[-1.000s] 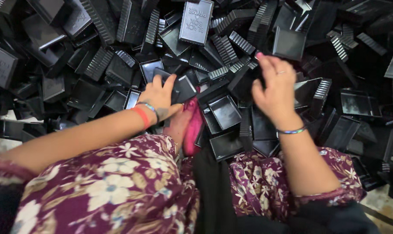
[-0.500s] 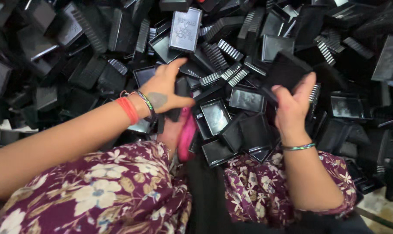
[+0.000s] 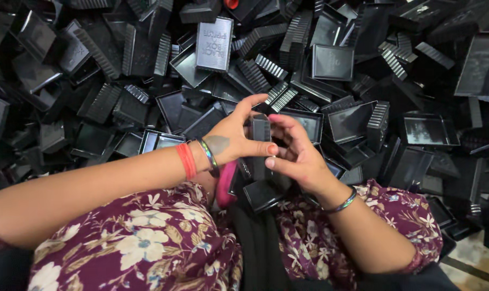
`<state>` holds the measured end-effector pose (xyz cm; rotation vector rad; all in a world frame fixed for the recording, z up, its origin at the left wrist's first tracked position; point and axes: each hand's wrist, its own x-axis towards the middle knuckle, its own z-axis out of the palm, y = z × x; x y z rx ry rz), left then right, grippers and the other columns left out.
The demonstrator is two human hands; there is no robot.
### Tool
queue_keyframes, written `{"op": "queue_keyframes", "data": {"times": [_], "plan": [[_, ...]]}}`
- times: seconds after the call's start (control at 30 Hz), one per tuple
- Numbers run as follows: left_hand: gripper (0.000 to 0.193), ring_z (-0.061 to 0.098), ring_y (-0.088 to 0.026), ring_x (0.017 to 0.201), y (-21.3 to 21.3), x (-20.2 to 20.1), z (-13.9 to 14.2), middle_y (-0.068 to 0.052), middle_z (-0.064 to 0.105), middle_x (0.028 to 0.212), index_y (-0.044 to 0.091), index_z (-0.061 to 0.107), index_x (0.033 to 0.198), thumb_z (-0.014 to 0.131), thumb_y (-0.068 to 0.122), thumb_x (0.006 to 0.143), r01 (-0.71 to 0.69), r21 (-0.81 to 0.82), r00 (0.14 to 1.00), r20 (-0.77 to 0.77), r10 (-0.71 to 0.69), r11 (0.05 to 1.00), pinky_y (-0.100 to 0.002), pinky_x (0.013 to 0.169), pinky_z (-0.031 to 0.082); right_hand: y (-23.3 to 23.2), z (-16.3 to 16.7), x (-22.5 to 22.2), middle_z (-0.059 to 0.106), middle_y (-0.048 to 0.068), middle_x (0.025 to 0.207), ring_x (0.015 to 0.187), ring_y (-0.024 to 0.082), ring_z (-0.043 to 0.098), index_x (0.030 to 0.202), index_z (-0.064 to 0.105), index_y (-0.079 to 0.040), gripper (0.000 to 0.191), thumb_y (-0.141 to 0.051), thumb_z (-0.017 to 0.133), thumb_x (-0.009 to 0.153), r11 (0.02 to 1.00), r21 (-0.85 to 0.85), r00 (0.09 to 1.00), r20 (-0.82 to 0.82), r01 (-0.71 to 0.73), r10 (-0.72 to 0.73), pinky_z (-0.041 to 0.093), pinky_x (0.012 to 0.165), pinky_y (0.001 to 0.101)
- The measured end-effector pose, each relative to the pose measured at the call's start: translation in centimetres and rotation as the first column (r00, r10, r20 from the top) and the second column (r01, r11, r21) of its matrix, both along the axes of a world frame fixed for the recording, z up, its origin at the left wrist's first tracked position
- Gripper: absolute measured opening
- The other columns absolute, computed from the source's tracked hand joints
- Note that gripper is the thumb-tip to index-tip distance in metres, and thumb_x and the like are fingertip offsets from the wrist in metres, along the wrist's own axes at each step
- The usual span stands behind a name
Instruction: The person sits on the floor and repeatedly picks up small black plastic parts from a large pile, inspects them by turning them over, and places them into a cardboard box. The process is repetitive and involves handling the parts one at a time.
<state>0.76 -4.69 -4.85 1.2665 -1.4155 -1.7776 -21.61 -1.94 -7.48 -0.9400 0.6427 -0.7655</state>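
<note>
My left hand (image 3: pixel 234 141) and my right hand (image 3: pixel 293 151) meet in the middle of the head view, both closed around a black plastic box piece (image 3: pixel 261 141) held upright between them. The left wrist wears red and coloured bangles, the right wrist a thin bangle. A second black lid (image 3: pixel 265 194) lies just under my hands on my lap. All around and beyond is a big heap of black plastic boxes and ribbed lids (image 3: pixel 330 62).
A grey embossed box lid (image 3: pixel 214 44) lies on top of the heap at the far centre. My lap in floral maroon cloth (image 3: pixel 147 242) fills the lower part. A pink cloth strip (image 3: pixel 225 186) shows between my knees. Bare floor (image 3: pixel 470 258) appears at lower right.
My right hand picked a black piece from the heap and brought it left. Both hands have come together and now hold a piece between them.
</note>
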Motion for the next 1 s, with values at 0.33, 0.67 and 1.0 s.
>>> {"op": "queue_keyframes", "data": {"times": [0.33,0.67,1.0], "plan": [[0.109,0.063,-0.022,0.115,-0.6,-1.6,-0.3,-0.016,0.060,0.127,0.011,0.025,0.158,0.090,0.034,0.073,-0.130,0.111,0.990,-0.035,0.135,0.985,-0.036,0.099,0.055,0.8,0.4,-0.6,0.035,0.010,0.162,0.152,0.024,0.037,0.160,0.027,-0.006,0.087,-0.014,0.078,0.089,0.934,-0.356,0.995,-0.067,0.043,-0.072,0.034,0.125,0.0388],[0.055,0.063,-0.014,0.111,-0.9,0.3,-2.3,-0.005,0.069,0.119,-0.002,0.056,0.135,0.068,0.039,0.100,-0.031,-0.115,0.999,-0.035,0.027,0.993,-0.030,0.099,0.051,0.5,-0.1,-0.5,0.068,0.008,0.128,0.115,0.015,0.065,0.147,0.049,0.000,0.057,-0.011,0.069,0.095,0.952,-0.189,0.947,-0.169,0.240,-0.273,0.052,0.103,0.0286],[0.041,0.067,-0.023,0.101,1.0,6.8,-1.7,-0.010,0.072,0.109,0.007,0.063,0.121,0.065,0.039,0.096,-0.112,-0.271,0.833,0.499,0.239,0.956,-0.036,0.088,0.054,-3.0,2.1,-1.9,0.068,0.012,0.101,0.086,0.027,0.073,0.103,0.051,-0.002,0.022,-0.008,0.071,0.094,0.862,0.134,0.872,-0.041,0.488,-0.488,0.065,0.072,0.0443]]}}
